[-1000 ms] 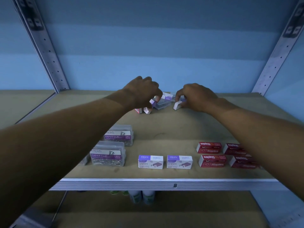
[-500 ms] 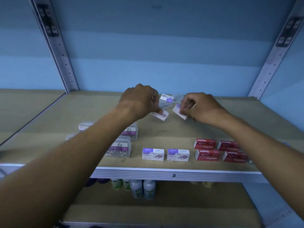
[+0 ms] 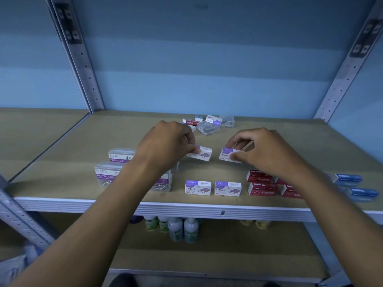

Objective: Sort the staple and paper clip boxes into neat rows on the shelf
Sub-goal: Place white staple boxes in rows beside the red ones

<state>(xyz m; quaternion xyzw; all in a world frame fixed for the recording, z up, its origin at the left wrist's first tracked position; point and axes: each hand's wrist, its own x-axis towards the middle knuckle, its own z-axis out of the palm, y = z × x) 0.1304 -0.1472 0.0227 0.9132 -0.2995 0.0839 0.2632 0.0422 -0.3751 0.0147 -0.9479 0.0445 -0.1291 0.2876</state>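
Boxes: I hold one white staple box (image 3: 202,155) pinched in the left hand (image 3: 167,146) and another (image 3: 229,155) in the right hand (image 3: 267,151), just behind the front row on the shelf (image 3: 62,154). Light, stiff card; grip the short ends.

Each hand, left (image 3: 167,146) and right (image 3: 263,150), pinches one white-and-purple staple box (image 3: 202,155) (image 3: 227,155) above the shelf (image 3: 124,139), behind two matching front-row boxes (image 3: 198,188).
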